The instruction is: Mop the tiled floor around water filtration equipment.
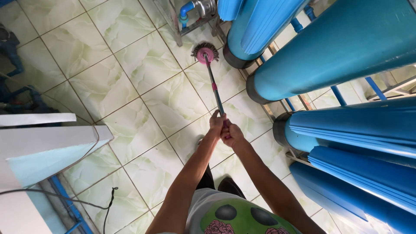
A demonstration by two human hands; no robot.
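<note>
Mop [212, 73] in both your hands was the thing at work: a slim pole running away from you to a round head with a pink hub and a grey fringe, which lay flat on the pale green tiled floor [130, 86] at the far side, just beside the foot of a metal frame [182, 26] and near the big blue cylinders [338, 47] on the right.

Your left hand [216, 123] sat a little farther up the pole, fingers curled shut around it. Your right hand [232, 135] was just behind and touching the left, fingers also wrapped tight on the near end; the thumbs could not be made out.

You were probably dealing with something light and stiff in the pole but soft and draggy at the head, and the fringe may have been wet, though that could not be told. The smooth metal pole likely slipped easily in a damp palm, so the grip sleeve at the near end looked the best place to hold, with the hands spread a bit for leverage.

A white cabinet [47, 143] stood at the near left, with a black cable [108, 203] trailing on the floor beside it.
</note>
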